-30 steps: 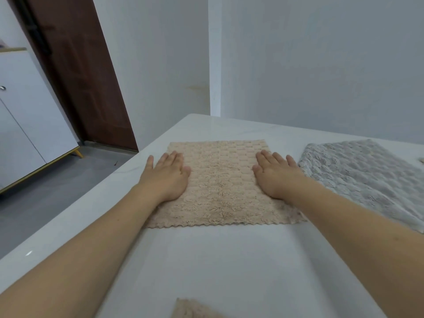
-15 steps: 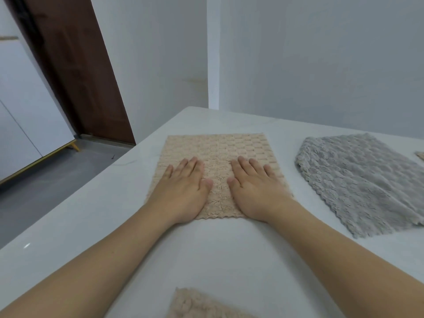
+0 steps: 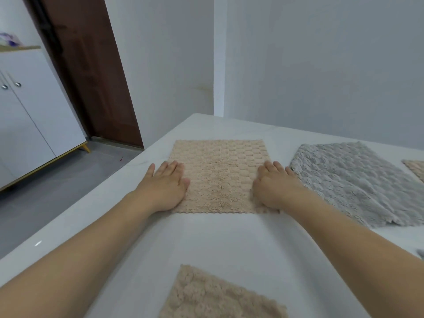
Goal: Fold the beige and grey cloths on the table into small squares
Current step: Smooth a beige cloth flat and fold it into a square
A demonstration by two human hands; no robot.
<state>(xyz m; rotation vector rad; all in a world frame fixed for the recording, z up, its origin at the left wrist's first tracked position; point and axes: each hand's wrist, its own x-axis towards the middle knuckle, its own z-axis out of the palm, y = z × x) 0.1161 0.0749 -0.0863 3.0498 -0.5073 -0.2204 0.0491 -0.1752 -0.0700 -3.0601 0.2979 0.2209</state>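
Beige cloth [image 3: 219, 177] between flat hands

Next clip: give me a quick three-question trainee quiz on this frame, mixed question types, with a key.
1. True or false: both hands lie flat with straight fingers on the beige cloth.
2. Which cloth lies beside the right hand, on its outer side?
A. grey cloth
B. a blue cloth
C. a striped cloth
3. Fill in: the left hand rests on the cloth's ____ edge.

Key
1. True: the palms are down at opposite side edges and neither hand pinches any fabric.
2. A: it lies spread on the white table, not yet folded.
3. Left.
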